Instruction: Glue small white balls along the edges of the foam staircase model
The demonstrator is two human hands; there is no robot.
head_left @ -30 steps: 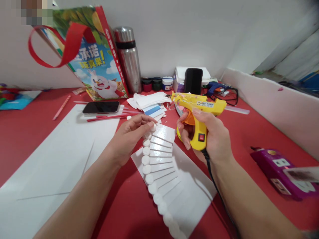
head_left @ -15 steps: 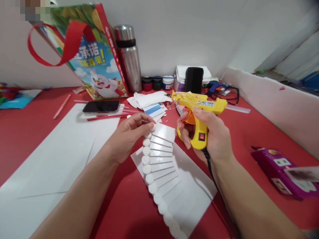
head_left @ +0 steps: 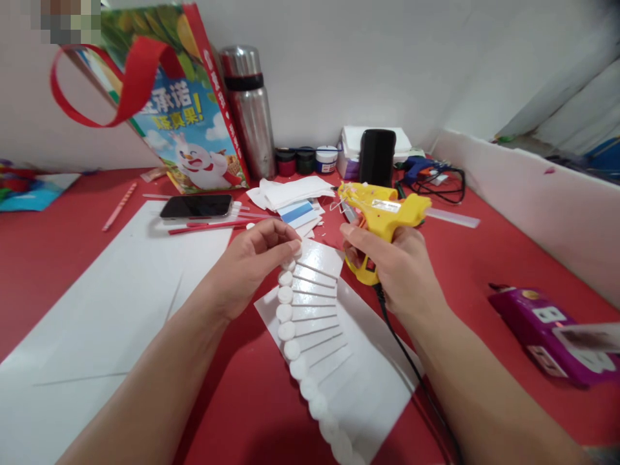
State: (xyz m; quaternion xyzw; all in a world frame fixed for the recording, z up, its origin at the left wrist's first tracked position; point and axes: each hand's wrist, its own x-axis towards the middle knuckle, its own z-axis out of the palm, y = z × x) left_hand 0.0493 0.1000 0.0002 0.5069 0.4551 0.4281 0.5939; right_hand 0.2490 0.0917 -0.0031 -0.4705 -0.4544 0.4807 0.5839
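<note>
Turning a little, the yellow glue gun (head_left: 387,210) is tipping in the right hand (head_left: 404,268), which is gripping its handle above the red table (head_left: 232,394). The left hand (head_left: 256,261) is staying put, pinching the top white disc (head_left: 298,248) beside the white strips (head_left: 314,284).

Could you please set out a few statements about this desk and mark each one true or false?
1. The right hand holds the yellow glue gun. True.
2. The left hand touches the row of white discs. True.
3. The glue gun's cord is white. False: a black cord runs from its handle.
4. Three small jars stand beside the steel flask. True.
5. The flask lies on its side. False: it stands upright.
</note>
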